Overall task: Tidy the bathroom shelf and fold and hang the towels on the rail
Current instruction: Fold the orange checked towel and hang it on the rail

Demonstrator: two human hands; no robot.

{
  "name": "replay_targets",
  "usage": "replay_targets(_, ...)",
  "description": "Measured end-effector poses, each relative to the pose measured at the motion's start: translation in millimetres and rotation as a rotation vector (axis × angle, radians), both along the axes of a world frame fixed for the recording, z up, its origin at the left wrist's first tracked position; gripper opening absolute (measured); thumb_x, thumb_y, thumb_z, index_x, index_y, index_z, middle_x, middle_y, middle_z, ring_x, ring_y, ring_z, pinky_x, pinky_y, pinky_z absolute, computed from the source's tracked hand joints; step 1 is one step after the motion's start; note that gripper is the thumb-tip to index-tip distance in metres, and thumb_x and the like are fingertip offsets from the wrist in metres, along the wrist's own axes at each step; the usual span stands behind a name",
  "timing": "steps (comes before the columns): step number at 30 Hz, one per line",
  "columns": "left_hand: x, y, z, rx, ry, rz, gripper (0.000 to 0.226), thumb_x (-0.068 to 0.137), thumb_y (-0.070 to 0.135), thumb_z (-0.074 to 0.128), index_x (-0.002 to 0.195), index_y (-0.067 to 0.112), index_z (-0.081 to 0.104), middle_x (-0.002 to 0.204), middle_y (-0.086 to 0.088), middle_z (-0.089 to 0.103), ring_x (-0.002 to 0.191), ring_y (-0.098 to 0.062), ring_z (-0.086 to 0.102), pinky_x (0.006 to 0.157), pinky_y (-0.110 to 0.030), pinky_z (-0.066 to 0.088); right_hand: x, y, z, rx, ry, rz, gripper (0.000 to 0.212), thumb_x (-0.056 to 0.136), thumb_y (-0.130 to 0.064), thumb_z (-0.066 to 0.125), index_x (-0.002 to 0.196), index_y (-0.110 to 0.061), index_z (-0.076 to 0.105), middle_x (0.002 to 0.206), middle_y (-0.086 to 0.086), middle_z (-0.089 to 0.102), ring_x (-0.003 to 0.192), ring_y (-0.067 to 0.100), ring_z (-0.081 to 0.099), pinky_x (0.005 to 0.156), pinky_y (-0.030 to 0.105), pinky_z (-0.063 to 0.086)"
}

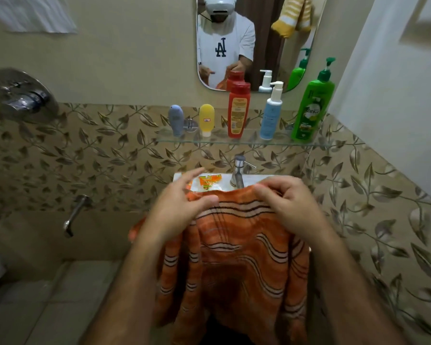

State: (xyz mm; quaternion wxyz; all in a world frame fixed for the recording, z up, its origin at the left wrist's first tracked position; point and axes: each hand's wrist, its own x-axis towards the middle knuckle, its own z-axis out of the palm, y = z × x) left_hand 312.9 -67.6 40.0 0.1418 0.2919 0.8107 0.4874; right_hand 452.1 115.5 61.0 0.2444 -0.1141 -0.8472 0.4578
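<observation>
Under my two hands the orange striped towel (237,257) hangs lengthwise, its long axis running straight down from my fingers, its top edge level from left to right. My right hand (291,207) pinches that top edge with curled fingers. My left hand (182,202) is spread, fingers straight, thumb touching the towel's upper left corner. Just beyond my left fingertips an orange packet (207,184) lies on the sink (259,179). Farther above, five bottles stand upright on the glass shelf (241,143).
</observation>
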Motion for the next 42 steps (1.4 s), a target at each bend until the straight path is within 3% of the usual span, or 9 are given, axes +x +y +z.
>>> replay_targets(6, 28, 30, 3, 0.020, 0.009, -0.240, 0.018, 0.093, 0.037, 0.065, 0.087, 0.020, 0.069, 0.068, 0.009, 0.064, 0.061, -0.003, 0.060, 0.060, -0.023, 0.048, -10, -4, -2, 0.081, -0.059, 0.101, 0.005, 0.088, -0.019, 0.074, 0.084, -0.017, 0.076, 0.076, -0.001, 0.072, 0.072, 0.011, 0.066, 0.066, 0.029, 0.052)
replay_targets(13, 15, 14, 16, 0.009, 0.065, -0.115, 0.028, 0.083, 0.046, 0.064, 0.079, 0.020, 0.072, 0.081, -0.011, 0.071, 0.081, -0.028, 0.066, 0.079, -0.046, 0.054, -1, 14, -18, 0.333, -0.218, -0.394, 0.015, 0.077, -0.014, 0.065, 0.079, -0.022, 0.077, 0.071, -0.008, 0.070, 0.067, 0.011, 0.063, 0.061, 0.032, 0.053)
replay_targets(22, 0, 5, 4, 0.017, -0.022, 0.029, 0.020, 0.081, 0.040, 0.068, 0.075, 0.022, 0.073, 0.076, -0.004, 0.074, 0.080, -0.024, 0.071, 0.084, -0.049, 0.056, 7, 41, -30, 0.302, -0.338, -0.734, 0.022, 0.086, -0.016, 0.057, 0.097, -0.025, 0.074, 0.085, -0.001, 0.072, 0.075, 0.022, 0.060, 0.059, 0.030, 0.043)
replay_targets(29, -7, 10, -12, -0.086, -0.011, 0.132, 0.019, 0.082, 0.048, 0.070, 0.091, 0.031, 0.074, 0.086, 0.007, 0.074, 0.087, -0.016, 0.069, 0.084, -0.044, 0.056, 4, 27, -10, -0.399, 0.004, -0.231, 0.020, 0.096, -0.014, 0.060, 0.082, -0.015, 0.073, 0.079, 0.005, 0.075, 0.069, 0.015, 0.069, 0.063, 0.026, 0.054)
replay_targets(32, 0, 15, -11, -0.090, -0.010, 0.072, 0.046, 0.078, 0.047, 0.077, 0.122, 0.039, 0.065, 0.108, 0.013, 0.066, 0.095, -0.002, 0.064, 0.091, -0.030, 0.053, -1, 12, 5, -0.328, 0.016, -0.075, 0.017, 0.094, -0.010, 0.063, 0.081, -0.013, 0.074, 0.073, 0.004, 0.074, 0.067, 0.016, 0.070, 0.060, 0.025, 0.056)
replay_targets(37, 28, 33, -5, 0.128, -0.124, -0.175, 0.067, 0.080, 0.033, 0.080, 0.139, 0.047, 0.050, 0.075, 0.013, 0.059, 0.064, 0.000, 0.058, 0.070, -0.016, 0.047, -15, -9, 11, -0.069, -0.042, 0.014, 0.011, 0.086, -0.009, 0.072, 0.079, -0.015, 0.077, 0.074, 0.003, 0.074, 0.069, 0.013, 0.069, 0.062, 0.026, 0.055)
replay_targets(39, 31, 39, -4, 0.196, -0.096, -0.192, 0.040, 0.086, 0.030, 0.075, 0.124, 0.038, 0.064, 0.092, 0.015, 0.071, 0.081, 0.002, 0.067, 0.077, -0.019, 0.052, -15, -14, 12, -0.056, -0.055, 0.021, 0.010, 0.085, -0.010, 0.074, 0.076, -0.015, 0.077, 0.070, 0.000, 0.073, 0.062, 0.004, 0.064, 0.059, 0.019, 0.052)
replay_targets(41, 30, 39, -2, 0.168, -0.005, -0.117, 0.006, 0.091, 0.030, 0.068, 0.092, 0.027, 0.074, 0.078, 0.012, 0.070, 0.072, -0.002, 0.064, 0.070, -0.027, 0.051, -14, -11, 10, -0.017, -0.078, -0.023, 0.009, 0.084, -0.014, 0.075, 0.076, -0.016, 0.076, 0.065, -0.006, 0.070, 0.059, 0.002, 0.061, 0.057, 0.019, 0.049)
replay_targets(42, 28, 38, -3, 0.154, 0.029, -0.070, 0.015, 0.092, 0.030, 0.066, 0.081, 0.022, 0.072, 0.070, 0.005, 0.067, 0.066, -0.008, 0.060, 0.066, -0.032, 0.050, -13, -6, 8, 0.049, -0.103, -0.081, 0.009, 0.084, -0.015, 0.074, 0.076, -0.020, 0.076, 0.062, -0.012, 0.067, 0.058, 0.001, 0.059, 0.056, 0.019, 0.047)
